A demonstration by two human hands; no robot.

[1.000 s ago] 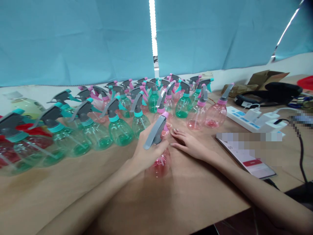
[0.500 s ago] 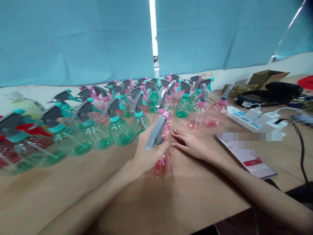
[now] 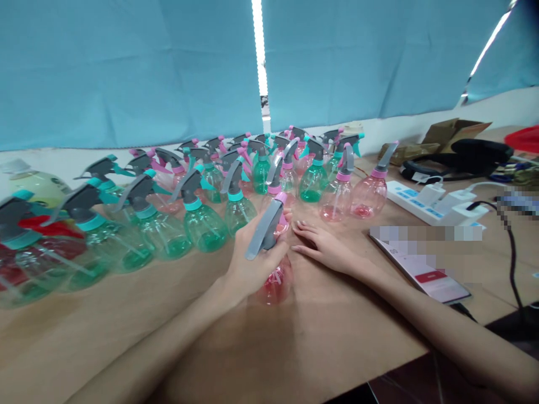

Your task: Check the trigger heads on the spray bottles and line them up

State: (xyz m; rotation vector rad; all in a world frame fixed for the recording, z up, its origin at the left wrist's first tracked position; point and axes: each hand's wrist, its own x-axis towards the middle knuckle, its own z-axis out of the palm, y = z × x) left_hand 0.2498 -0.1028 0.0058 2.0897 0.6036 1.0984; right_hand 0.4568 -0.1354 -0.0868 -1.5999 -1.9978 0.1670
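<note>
My left hand (image 3: 250,261) is wrapped round the neck of a pink spray bottle (image 3: 275,283) with a grey trigger (image 3: 263,229), which stands on the brown table (image 3: 295,342). My right hand (image 3: 324,247) lies flat on the table just right of that bottle, fingers stretched out and pointing left, holding nothing. Behind both hands stand several green spray bottles (image 3: 204,224) and pink spray bottles (image 3: 366,196), all with grey triggers.
A white power strip (image 3: 438,205) with plugs and a black cable (image 3: 511,247) lie at the right. A booklet (image 3: 425,269) lies near the right forearm. A black headset (image 3: 458,157) and cardboard (image 3: 455,132) sit at the back right. Blue curtains hang behind.
The view has shifted slightly to the right. Both hands and the pink bottle stay where they were.
</note>
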